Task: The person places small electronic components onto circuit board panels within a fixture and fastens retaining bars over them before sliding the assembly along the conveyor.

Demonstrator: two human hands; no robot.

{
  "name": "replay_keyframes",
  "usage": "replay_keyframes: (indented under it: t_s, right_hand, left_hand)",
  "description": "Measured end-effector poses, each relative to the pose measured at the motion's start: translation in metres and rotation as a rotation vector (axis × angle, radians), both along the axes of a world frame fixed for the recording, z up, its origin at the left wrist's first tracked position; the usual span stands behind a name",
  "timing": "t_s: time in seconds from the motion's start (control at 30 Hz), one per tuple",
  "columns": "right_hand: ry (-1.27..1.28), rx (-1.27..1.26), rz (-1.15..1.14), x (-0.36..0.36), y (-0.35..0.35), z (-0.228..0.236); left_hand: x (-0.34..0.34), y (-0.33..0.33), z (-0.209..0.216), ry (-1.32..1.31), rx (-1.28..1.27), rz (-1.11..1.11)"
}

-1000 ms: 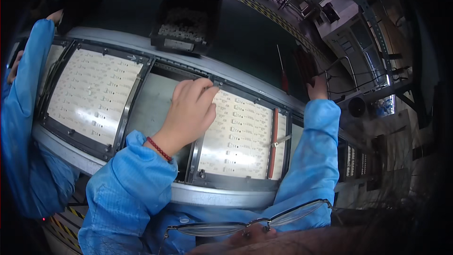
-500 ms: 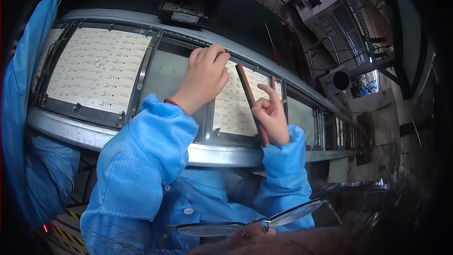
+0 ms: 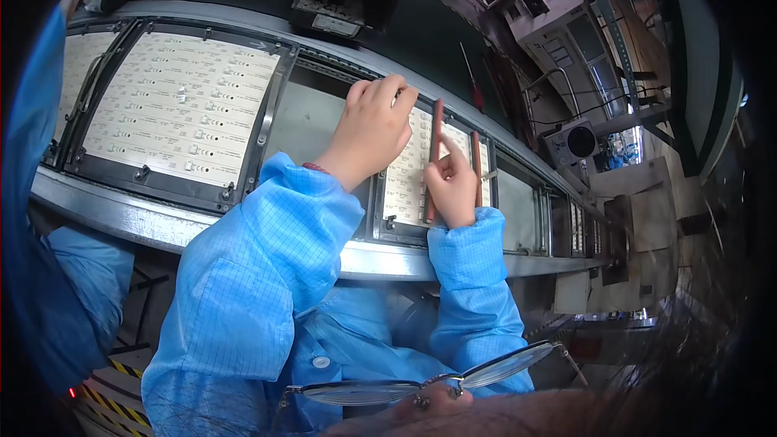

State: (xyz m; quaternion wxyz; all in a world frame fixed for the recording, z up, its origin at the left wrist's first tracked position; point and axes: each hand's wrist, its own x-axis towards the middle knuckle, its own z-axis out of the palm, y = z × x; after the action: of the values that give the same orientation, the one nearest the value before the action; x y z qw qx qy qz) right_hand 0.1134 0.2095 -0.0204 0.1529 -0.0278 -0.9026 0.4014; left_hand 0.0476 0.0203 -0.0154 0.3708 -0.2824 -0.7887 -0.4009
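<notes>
Well, red bar (image 3: 436,133) pinched in right hand (image 3: 455,188), near left hand (image 3: 369,131); cannot tell left's hold.

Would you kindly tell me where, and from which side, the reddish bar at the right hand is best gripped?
I would pinch the reddish bar across its narrow width near mid-length, coming from its right, where the right hand is. It is long and slim, with both ends showing beyond the hand, so a central hold should balance best.
</notes>
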Motion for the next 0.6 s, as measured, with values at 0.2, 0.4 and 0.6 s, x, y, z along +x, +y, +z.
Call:
replay_keyframes:
  t_s: [0.2,0.4,0.6]
  right_hand:
    - [-0.006,0.055,0.000,0.001,-0.007,-0.002]
    - [-0.062,-0.026,0.046,-0.006,0.005,-0.018]
    - [-0.044,-0.026,0.013,-0.004,0.003,-0.020]
  left_hand:
    - [-0.001,-0.003,-0.002,-0.025,-0.022,0.009]
    - [-0.004,-0.004,-0.005,-0.084,-0.125,0.076]
    - [-0.004,0.011,-0.013,-0.241,-0.273,0.201]
